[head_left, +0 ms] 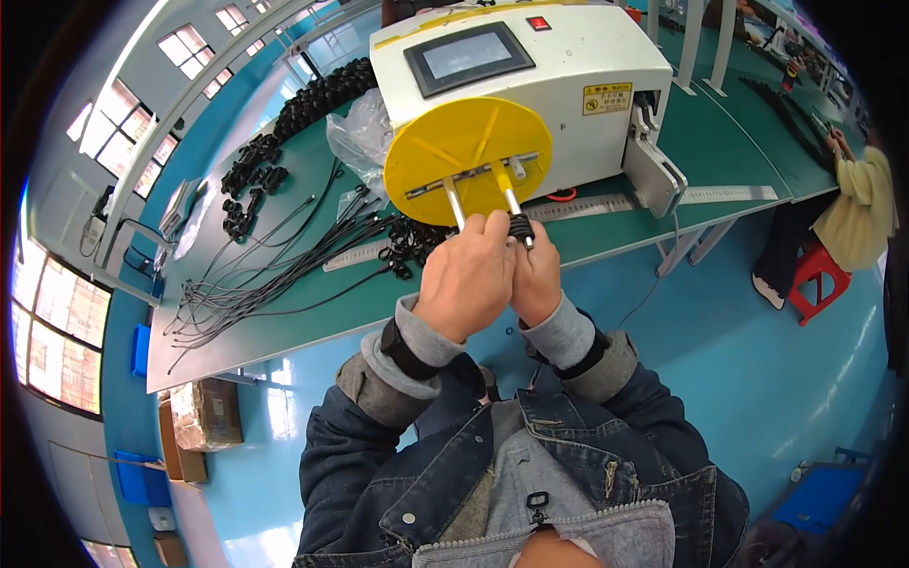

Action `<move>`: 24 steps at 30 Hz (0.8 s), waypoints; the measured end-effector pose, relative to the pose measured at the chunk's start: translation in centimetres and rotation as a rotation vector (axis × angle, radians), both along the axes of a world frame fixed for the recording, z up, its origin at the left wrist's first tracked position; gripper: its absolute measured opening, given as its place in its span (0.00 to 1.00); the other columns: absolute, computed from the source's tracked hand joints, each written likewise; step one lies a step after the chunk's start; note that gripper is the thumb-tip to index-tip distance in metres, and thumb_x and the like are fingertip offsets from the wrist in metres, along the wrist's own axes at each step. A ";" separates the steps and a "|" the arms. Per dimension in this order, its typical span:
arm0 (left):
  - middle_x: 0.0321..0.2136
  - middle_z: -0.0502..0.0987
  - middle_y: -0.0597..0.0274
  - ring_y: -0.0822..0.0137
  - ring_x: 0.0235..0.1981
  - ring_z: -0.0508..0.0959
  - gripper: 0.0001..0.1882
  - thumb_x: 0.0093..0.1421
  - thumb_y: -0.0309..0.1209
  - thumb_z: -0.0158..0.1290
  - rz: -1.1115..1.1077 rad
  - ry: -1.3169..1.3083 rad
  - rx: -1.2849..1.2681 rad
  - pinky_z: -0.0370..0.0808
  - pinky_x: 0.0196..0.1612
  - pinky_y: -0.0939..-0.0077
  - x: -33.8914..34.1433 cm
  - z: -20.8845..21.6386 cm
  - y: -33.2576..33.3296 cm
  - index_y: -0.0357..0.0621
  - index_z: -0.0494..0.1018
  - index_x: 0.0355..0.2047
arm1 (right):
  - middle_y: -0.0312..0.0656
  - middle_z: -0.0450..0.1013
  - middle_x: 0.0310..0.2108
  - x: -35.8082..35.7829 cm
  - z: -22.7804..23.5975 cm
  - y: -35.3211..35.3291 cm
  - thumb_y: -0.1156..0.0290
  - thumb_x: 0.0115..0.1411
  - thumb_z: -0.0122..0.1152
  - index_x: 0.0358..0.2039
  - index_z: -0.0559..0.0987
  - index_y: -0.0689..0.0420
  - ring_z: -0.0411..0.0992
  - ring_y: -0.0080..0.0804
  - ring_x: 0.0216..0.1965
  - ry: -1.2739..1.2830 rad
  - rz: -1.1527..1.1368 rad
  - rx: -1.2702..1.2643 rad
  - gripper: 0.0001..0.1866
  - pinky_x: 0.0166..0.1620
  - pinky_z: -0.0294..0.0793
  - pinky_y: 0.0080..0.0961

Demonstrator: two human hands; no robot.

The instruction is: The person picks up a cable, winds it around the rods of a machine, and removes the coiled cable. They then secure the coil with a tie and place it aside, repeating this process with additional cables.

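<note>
Black coil (pixel 520 227), probably cable: at white machine (pixel 587 104), before yellow disc (pixel 445 133). Left hand (pixel 464 279) and right hand (pixel 538 282) meet beside it, fingers curled; cannot tell what they grip. 1 of 2 pegs (pixel 512 201) carries it. Judged light, bendable, springy; best held around the bundled turns.

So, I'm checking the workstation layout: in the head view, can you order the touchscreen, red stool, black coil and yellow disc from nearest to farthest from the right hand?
From the right hand:
1. Black coil: right by the fingers.
2. Yellow disc: just beyond, on the white machine.
3. Touchscreen: above the disc.
4. Red stool: far right.
</note>
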State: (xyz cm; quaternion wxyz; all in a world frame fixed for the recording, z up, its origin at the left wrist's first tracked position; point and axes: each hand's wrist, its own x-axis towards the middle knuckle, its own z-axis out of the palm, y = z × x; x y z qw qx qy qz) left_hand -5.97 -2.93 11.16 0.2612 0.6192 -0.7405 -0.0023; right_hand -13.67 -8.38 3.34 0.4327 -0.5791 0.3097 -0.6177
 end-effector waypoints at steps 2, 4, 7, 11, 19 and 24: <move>0.24 0.68 0.47 0.45 0.25 0.72 0.07 0.57 0.30 0.44 -0.005 0.011 -0.005 0.69 0.26 0.57 -0.8 -0.4 1.0 0.39 0.62 0.30 | 0.54 0.71 0.21 -0.9 -0.1 1.1 0.72 0.57 0.48 0.30 0.67 0.63 0.71 0.53 0.24 0.033 -0.021 0.015 0.07 0.26 0.68 0.37; 0.26 0.69 0.47 0.48 0.26 0.72 0.08 0.58 0.29 0.42 -0.006 0.079 0.006 0.69 0.28 0.59 -1.5 -0.9 2.1 0.39 0.63 0.36 | 0.55 0.70 0.21 -1.9 -0.2 2.5 0.72 0.57 0.47 0.29 0.67 0.63 0.71 0.54 0.24 0.053 -0.028 0.051 0.06 0.26 0.68 0.38; 0.28 0.70 0.48 0.50 0.26 0.73 0.11 0.58 0.29 0.41 -0.048 0.275 0.149 0.70 0.29 0.63 -0.7 -2.1 3.5 0.38 0.63 0.40 | 0.57 0.70 0.21 -3.0 -0.2 3.0 0.73 0.55 0.47 0.29 0.67 0.63 0.70 0.57 0.26 0.268 -0.002 -0.105 0.06 0.26 0.67 0.41; 0.31 0.72 0.50 0.54 0.28 0.74 0.17 0.57 0.30 0.41 -0.185 0.644 0.495 0.72 0.31 0.69 2.9 -2.9 3.8 0.36 0.61 0.46 | 0.55 0.70 0.21 -3.2 -1.8 3.6 0.75 0.55 0.46 0.32 0.68 0.64 0.72 0.52 0.25 0.380 0.181 -0.142 0.06 0.26 0.69 0.32; 0.30 0.71 0.61 0.68 0.30 0.72 0.17 0.56 0.30 0.41 0.023 1.578 0.712 0.72 0.28 0.74 2.8 -5.3 5.0 0.38 0.63 0.46 | 0.57 0.71 0.22 -0.6 -3.6 4.4 0.71 0.53 0.48 0.30 0.69 0.63 0.70 0.56 0.26 0.378 0.199 -0.128 0.08 0.28 0.68 0.45; 0.29 0.73 0.59 0.69 0.26 0.73 0.14 0.57 0.33 0.42 0.047 1.363 1.018 0.71 0.23 0.77 5.2 -6.9 5.0 0.36 0.67 0.39 | 0.56 0.71 0.20 -1.4 -4.8 3.6 0.68 0.51 0.51 0.30 0.70 0.62 0.70 0.54 0.25 0.740 0.306 -0.143 0.10 0.27 0.69 0.45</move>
